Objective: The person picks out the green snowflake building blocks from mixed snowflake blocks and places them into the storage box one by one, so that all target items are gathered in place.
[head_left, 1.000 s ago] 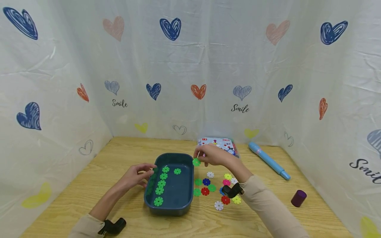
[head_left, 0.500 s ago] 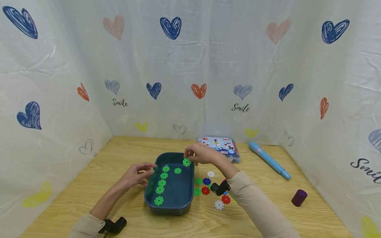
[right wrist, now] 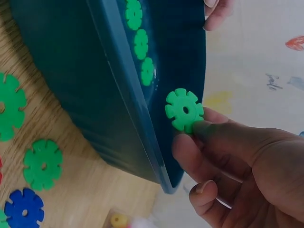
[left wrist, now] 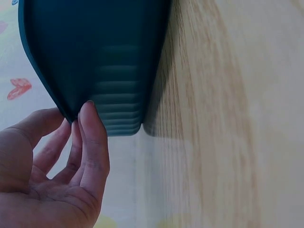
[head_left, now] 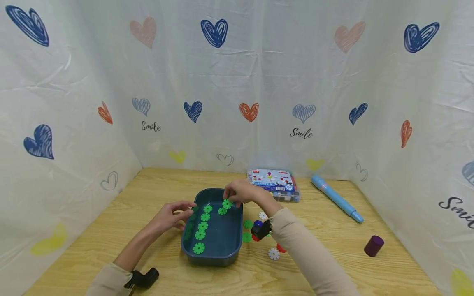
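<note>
A dark blue-green plastic basin (head_left: 212, 260) stands on the wooden table, with several green snowflake discs (head_left: 198, 248) in a row along its left side inside. My left hand (head_left: 168, 216) pinches the basin's left rim between thumb and fingers, as the left wrist view shows. Over the basin's far right part is my right hand (head_left: 242, 192). Its thumb and fingertips pinch a notched green snowflake disc (right wrist: 183, 107) by the edge. In the head view that disc overlaps another green disc (head_left: 222, 211) inside the basin.
Loose discs, including a white one (head_left: 274, 254) and a green one (head_left: 247, 237), lie right of the basin, some behind the right sleeve. Behind them is a clear box (head_left: 274, 181) with a printed label. A blue tube (head_left: 335, 197) and a purple cylinder (head_left: 374, 246) lie further right.
My right hand has carried the green snowflake disc left, from beyond the basin's right rim to over its inside. The left hand has stayed on the rim.
</note>
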{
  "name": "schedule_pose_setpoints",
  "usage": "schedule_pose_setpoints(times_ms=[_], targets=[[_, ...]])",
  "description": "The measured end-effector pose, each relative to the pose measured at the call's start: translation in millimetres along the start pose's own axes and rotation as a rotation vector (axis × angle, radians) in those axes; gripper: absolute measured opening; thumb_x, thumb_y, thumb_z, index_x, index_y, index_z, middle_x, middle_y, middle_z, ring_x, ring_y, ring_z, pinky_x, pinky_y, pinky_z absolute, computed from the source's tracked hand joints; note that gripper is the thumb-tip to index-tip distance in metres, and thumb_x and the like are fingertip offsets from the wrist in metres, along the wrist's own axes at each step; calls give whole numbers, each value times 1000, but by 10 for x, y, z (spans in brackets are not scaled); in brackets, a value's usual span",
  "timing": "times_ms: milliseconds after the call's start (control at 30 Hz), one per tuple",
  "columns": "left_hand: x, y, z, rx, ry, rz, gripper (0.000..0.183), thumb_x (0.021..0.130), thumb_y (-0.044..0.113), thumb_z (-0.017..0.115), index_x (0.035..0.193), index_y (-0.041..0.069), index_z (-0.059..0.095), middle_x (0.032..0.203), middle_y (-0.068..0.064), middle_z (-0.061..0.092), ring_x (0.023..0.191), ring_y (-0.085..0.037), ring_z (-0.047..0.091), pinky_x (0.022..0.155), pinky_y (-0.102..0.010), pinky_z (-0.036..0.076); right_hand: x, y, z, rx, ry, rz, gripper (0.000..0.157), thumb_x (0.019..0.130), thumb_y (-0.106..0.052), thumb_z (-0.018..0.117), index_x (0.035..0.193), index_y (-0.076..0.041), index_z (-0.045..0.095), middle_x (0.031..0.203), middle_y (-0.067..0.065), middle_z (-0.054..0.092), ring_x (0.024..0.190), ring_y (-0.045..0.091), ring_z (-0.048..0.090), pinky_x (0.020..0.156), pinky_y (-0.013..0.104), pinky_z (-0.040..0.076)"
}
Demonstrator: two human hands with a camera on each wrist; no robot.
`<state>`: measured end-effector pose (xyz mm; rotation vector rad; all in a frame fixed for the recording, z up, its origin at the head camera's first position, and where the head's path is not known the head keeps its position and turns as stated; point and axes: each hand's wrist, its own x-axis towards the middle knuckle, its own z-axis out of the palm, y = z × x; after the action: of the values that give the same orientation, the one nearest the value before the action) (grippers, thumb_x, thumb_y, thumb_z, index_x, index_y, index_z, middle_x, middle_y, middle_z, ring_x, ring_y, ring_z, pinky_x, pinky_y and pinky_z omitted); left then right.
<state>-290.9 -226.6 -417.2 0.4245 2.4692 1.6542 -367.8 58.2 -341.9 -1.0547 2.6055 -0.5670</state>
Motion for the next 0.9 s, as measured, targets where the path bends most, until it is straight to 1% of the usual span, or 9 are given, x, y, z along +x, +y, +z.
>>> schedule_pose_setpoints(times_ms=[100,267,400,533,633,800,900], targets=[[-1,3,0,1,0,4,49,96,31,63,135,3,55,117,-25,60,84,-22,63,66,-34,61,58,-9,21,16,-20,10,14,96,-2,58,104,-6,69,91,13,72,69,27,70,58,23,53],[0,11,4,-7,-3,1,49,96,32,63,135,2,55,118,-26,59,83,-22,63,66,-33,61,149,-41,56,73,-54,22,15,96,-1,57,106,-4,68,94,16,72,76,37,71,50,22,48],[7,11,7,-8,-5,1,49,96,31,63,135,2,55,119,-27,59,83,-21,63,66,-33,61,221,-67,80,82,-65,44,14,97,-2,58,106,-5,68,95,16,73,79,37,72,47,20,43],[10,9,9,-5,-3,4,49,96,31,63,135,2,55,119,-27,59,82,-20,63,66,-33,61,281,-88,105,90,-74,67,15,96,-3,58,106,-5,69,96,17,73,83,38,72,48,22,44],[11,4,6,-5,-4,5,49,96,30,63,135,2,55,118,-27,59,82,-20,63,66,-33,61,320,-93,126,105,-87,84,14,96,-3,59,105,-6,70,93,15,73,81,36,72,49,23,46],[8,4,2,-4,0,0,49,96,31,63,135,2,55,117,-26,60,82,-20,63,66,-33,61,382,-62,178,71,-119,93,12,94,-4,61,96,-11,71,78,4,71,65,18,70,50,24,48],[6,7,3,-6,1,-3,48,96,31,63,135,3,55,116,-26,60,82,-21,63,66,-34,61,398,-51,207,63,-138,113,12,94,-4,62,93,-12,71,74,2,70,60,12,67,50,24,48]])
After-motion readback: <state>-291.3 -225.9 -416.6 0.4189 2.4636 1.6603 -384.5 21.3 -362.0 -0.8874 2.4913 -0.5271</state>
